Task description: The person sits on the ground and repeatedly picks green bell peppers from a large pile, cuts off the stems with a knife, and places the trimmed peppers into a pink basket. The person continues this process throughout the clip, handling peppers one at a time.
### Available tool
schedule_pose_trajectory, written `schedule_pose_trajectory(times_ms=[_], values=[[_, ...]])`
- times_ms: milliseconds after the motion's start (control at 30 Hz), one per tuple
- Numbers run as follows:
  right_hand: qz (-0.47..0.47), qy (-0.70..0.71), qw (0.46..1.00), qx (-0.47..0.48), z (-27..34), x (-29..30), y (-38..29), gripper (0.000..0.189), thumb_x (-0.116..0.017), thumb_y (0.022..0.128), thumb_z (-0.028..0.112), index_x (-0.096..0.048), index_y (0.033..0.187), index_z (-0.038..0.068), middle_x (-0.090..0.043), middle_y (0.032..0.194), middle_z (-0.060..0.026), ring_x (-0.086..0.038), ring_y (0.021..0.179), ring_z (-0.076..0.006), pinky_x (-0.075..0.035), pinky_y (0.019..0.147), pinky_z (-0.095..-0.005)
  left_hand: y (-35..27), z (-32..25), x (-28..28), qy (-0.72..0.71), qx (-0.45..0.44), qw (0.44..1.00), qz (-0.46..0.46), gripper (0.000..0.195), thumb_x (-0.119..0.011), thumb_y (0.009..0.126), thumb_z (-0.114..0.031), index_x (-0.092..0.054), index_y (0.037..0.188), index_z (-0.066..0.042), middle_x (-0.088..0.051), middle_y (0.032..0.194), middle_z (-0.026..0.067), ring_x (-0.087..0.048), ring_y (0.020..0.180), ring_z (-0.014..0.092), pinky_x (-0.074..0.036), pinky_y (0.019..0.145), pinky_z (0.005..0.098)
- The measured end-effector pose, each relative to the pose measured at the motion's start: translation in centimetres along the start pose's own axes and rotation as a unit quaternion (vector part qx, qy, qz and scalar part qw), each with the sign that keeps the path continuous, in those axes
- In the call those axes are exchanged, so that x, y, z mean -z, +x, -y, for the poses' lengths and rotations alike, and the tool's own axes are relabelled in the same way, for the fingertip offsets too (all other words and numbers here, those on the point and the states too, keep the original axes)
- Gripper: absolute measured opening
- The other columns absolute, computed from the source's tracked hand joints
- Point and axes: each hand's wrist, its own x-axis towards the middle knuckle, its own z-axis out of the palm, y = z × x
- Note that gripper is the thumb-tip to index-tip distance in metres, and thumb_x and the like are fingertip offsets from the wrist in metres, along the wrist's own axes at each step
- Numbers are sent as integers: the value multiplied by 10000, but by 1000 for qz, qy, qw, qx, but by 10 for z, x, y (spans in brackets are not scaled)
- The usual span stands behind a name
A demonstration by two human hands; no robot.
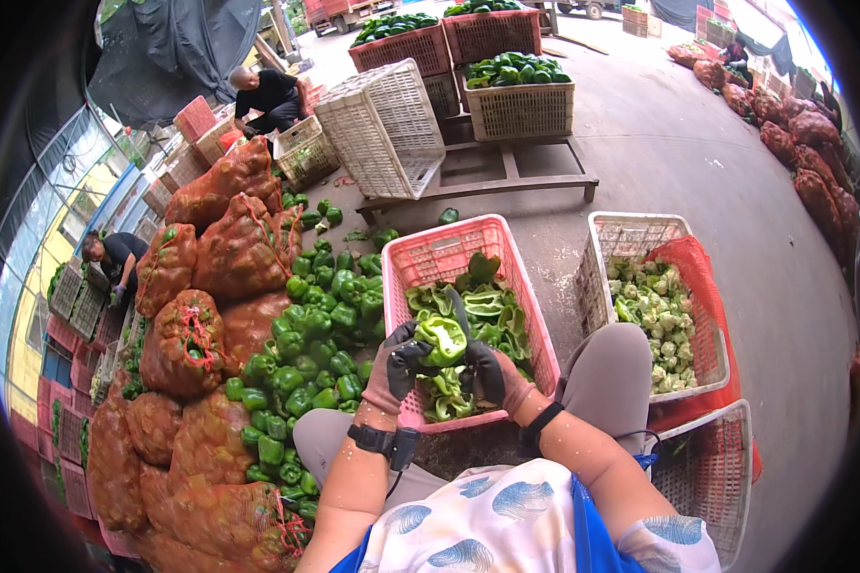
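My left hand (401,362), in a dark-palmed work glove, grips a cut green bell pepper (442,342) whose pale inside faces up. A knife is in my gloved right hand (489,374); its dark blade (459,309) points away from me, beside the pepper's right edge. Both hands are above a pink plastic crate (534,315) set between my knees. Opened pepper pieces (505,326) lie in that crate, some showing their light inner walls. The knife's handle is hidden inside my right hand.
Whole green peppers (315,351) are heaped at my left, against stacked red mesh sacks (240,243). On the right stands a white crate (595,243) of pepper cores (663,351). Ahead, a tilted empty crate (373,129) leans on a low rack (509,168). Other people work farther off.
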Motion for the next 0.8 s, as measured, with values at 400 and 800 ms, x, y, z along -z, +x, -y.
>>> schedule_pose_trajectory(times_ms=[400, 800], values=[[-35, 27, 992, 119, 17, -1, 0, 95, -668, 898, 115, -630, 981, 88, -601, 752, -10, -574, 583, -119, -470, 497, -261, 13, 29, -8, -27, -28, 999, -37, 348, -546, 1019, -214, -570, 1314, -30, -672, 1162, 86, -691, 994, 203, -601, 855, 345], [-113, -374, 884, 256, 1, -11, -12, 495, -585, 993, 227, -488, 1443, 46, -656, 810, -88, -566, 672, -147, -495, 682, -320, 23, 21, 0, 94, -142, 977, -126, 459, -649, 830, 69, -558, 1273, -12, -681, 1055, 73, -683, 891, 150, -597, 787, 288]])
